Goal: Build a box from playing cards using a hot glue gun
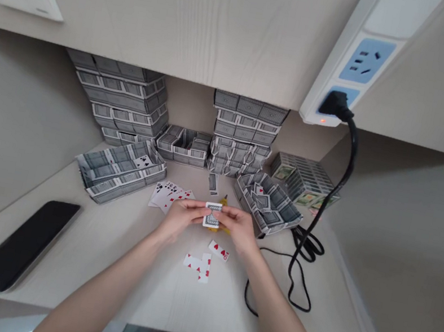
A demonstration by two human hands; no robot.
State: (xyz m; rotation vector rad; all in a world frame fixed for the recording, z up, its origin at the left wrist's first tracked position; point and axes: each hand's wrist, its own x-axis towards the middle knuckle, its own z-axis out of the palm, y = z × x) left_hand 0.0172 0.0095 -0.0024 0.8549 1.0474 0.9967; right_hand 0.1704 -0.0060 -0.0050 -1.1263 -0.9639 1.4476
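Note:
Between my left hand (183,215) and my right hand (237,227) is a playing card (211,219), its grey patterned back facing up. The fingers of both hands pinch it from its two sides, thumbs on top. Behind the card, a yellow tool (224,201) lies mostly hidden on the desk. Nearer to me are a cut or folded heart card strip (218,250) and some overlapping red-marked strips (198,264). Left of my left hand, several face-up playing cards (165,195) lie fanned out. A narrow card piece (213,184) rests farther back.
Boxes made of folded cards stand stacked at the back left (126,97) and centre (245,130). An open card tray (122,171) sits left, another tray (269,206) right. A black phone (23,245) lies left. A black cable (343,176) runs from the power strip (359,58) onto the desk.

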